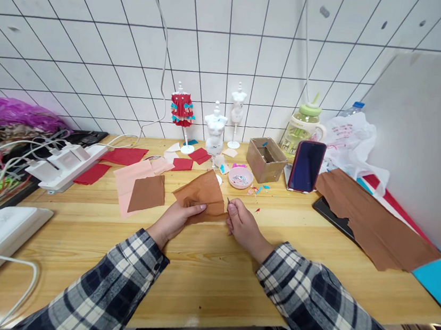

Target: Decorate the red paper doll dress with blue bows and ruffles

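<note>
A thin brown crepe-like paper sheet [203, 192] is held up over the table between both hands. My left hand [182, 216] grips its lower left part, thumb on top. At the sheet's right edge, my right hand [240, 221] is closed in a pinch, with a small brown bit of the paper showing above the fingertips. Whether that bit is still joined to the sheet cannot be made out. Left of the hands, a second brown paper piece [148, 196] lies on a pale pink sheet [124, 182]. Just beyond the hands is a pink dish [240, 177] of small shiny bits.
Behind stand two bare white mannequins [214, 132] and one in a red dress [182, 109]. A cardboard box [267, 162], a phone [306, 167] and a green-lidded bottle [301, 129] are at the back right. A power strip [67, 167] lies left, long brown paper [378, 222] right.
</note>
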`<state>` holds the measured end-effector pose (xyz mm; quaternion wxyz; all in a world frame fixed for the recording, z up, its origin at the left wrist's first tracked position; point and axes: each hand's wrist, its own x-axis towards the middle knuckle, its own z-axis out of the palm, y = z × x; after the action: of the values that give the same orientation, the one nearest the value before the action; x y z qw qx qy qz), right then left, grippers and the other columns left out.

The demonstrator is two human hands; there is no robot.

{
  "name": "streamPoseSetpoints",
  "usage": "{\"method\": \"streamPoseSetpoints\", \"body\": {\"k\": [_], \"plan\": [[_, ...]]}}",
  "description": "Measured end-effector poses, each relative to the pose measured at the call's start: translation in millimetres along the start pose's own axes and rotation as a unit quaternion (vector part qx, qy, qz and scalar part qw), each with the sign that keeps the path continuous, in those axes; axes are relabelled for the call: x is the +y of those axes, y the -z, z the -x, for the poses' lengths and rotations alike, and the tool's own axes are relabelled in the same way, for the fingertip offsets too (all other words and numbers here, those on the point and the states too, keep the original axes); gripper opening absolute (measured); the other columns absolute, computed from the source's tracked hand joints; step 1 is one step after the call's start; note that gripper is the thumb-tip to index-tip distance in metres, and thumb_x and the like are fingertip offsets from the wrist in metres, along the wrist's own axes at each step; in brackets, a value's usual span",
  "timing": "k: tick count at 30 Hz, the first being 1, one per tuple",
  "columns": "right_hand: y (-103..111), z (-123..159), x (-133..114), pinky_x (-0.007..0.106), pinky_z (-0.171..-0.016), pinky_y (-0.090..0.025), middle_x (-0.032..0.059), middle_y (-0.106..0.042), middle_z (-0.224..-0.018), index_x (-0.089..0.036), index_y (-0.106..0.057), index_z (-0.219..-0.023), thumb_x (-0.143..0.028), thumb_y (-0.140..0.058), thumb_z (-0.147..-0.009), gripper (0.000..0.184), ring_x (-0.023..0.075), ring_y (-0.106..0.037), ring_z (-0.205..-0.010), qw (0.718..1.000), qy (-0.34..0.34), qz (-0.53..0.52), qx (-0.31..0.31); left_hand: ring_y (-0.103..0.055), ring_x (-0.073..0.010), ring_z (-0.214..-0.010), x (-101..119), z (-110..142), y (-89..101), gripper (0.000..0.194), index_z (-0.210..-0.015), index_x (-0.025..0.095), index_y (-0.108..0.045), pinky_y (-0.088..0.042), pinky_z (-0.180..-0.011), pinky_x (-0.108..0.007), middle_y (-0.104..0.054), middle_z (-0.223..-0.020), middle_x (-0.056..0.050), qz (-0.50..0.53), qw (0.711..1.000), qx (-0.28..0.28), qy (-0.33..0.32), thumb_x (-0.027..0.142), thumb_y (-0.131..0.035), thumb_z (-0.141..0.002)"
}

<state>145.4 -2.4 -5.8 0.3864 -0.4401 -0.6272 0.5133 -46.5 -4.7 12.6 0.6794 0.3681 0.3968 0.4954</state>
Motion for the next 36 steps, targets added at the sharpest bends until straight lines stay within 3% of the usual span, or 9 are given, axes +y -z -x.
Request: {"method": "streamPoseSetpoints", "body": {"k": [4, 7, 9, 12, 17, 22, 25, 29, 36], "plan": [[13, -4, -2, 0.024, -0.047, -0.042, -0.0060, -0.044, -0.061, -0.024, -0.043, -0.090, -0.054, -0.030, -0.094, 0.033, 0.0112, -0.042, -0.047, 0.999, -0.012, -0.030, 0.039, -0.061, -0.0287, -0.114, 3, 2, -0.6, 0.052, -0.123, 0.013, -0.059, -0.046, -0.103, -0.043, -0.067, -0.120, -0.015, 0.032, 0.999, 0.017, 0.012, 0.015, -0.074, -0.073], [31, -9, -2, 0.029, -0.064, -0.046, -0.0001, -0.059, -0.080, -0.022, -0.051, -0.108, -0.055, -0.045, -0.088, 0.038, 0.0137, -0.053, -0.064, 0.996, -0.002, 0.062, 0.062, -0.062, -0.0288, -0.112, 4, 3, -0.4, 0.052, -0.123, 0.014, -0.059, -0.048, -0.101, -0.042, -0.066, -0.120, -0.014, 0.056, 0.998, 0.036, 0.021, 0.013, -0.073, -0.073], [40, -11, -2, 0.032, -0.075, -0.046, 0.0042, -0.064, -0.096, -0.022, -0.054, -0.117, -0.050, -0.059, -0.082, 0.046, 0.0169, -0.058, -0.078, 0.991, 0.003, 0.124, 0.040, -0.063, -0.0290, -0.111, 5, 3, -0.5, 0.048, -0.122, 0.014, -0.060, -0.050, -0.100, -0.042, -0.067, -0.120, -0.014, 0.064, 0.997, 0.044, 0.023, 0.015, -0.072, -0.075], [42, -11, -2, 0.032, -0.082, -0.044, 0.0066, -0.066, -0.102, -0.019, -0.062, -0.109, -0.047, -0.055, -0.085, 0.037, 0.0197, -0.059, -0.091, 0.994, 0.019, 0.102, -0.036, -0.063, -0.0290, -0.111, 4, 2, -1.2, 0.045, -0.123, 0.013, -0.059, -0.050, -0.099, -0.043, -0.066, -0.120, -0.015, 0.066, 0.997, 0.043, 0.026, 0.019, -0.069, -0.079], [28, -9, 0, 0.026, -0.065, -0.039, -0.0003, -0.061, -0.073, -0.016, -0.064, -0.090, -0.042, -0.057, -0.083, 0.028, 0.0143, -0.052, -0.068, 0.990, 0.007, 0.137, -0.033, -0.064, -0.0277, -0.108, 2, 0, -1.6, 0.046, -0.123, 0.015, -0.059, -0.051, -0.098, -0.043, -0.068, -0.118, -0.014, 0.051, 0.998, 0.045, 0.018, 0.020, -0.070, -0.079], [26, -9, -2, 0.024, -0.063, -0.036, -0.0022, -0.054, -0.071, -0.017, -0.057, -0.077, -0.038, -0.055, -0.083, 0.022, 0.0124, -0.047, -0.067, 0.994, -0.002, 0.102, -0.042, -0.066, -0.0267, -0.104, 0, -1, -1.5, 0.042, -0.118, 0.015, -0.062, -0.052, -0.096, -0.042, -0.069, -0.115, -0.013, 0.040, 0.996, 0.080, -0.030, 0.022, -0.071, -0.077], [29, -8, -3, 0.025, -0.065, -0.037, -0.0014, -0.054, -0.075, -0.017, -0.058, -0.083, -0.042, -0.054, -0.084, 0.026, 0.0132, -0.048, -0.069, 0.997, 0.001, 0.072, -0.042, -0.066, -0.0263, -0.105, -1, -3, -1.1, 0.045, -0.120, 0.016, -0.061, -0.052, -0.096, -0.042, -0.068, -0.117, -0.012, 0.040, 0.994, 0.097, -0.043, 0.021, -0.072, -0.076], [28, -5, -3, 0.026, -0.061, -0.037, -0.0040, -0.042, -0.063, -0.020, -0.057, -0.096, -0.049, -0.030, -0.095, 0.040, 0.0135, -0.043, -0.060, 0.999, -0.004, 0.046, -0.008, -0.066, -0.0262, -0.106, -1, -5, 0.3, 0.047, -0.119, 0.016, -0.061, -0.053, -0.096, -0.040, -0.067, -0.120, -0.012, 0.055, 0.989, 0.130, -0.049, 0.019, -0.075, -0.073], [26, -1, -5, 0.027, -0.065, -0.038, -0.0022, -0.048, -0.070, -0.022, -0.051, -0.090, -0.045, -0.025, -0.098, 0.035, 0.0143, -0.047, -0.066, 0.987, 0.048, 0.152, -0.030, -0.066, -0.0270, -0.104, -2, -7, 3.4, 0.046, -0.119, 0.013, -0.061, -0.053, -0.095, -0.041, -0.069, -0.115, -0.014, 0.070, 0.990, 0.121, -0.029, 0.019, -0.073, -0.075]]}}
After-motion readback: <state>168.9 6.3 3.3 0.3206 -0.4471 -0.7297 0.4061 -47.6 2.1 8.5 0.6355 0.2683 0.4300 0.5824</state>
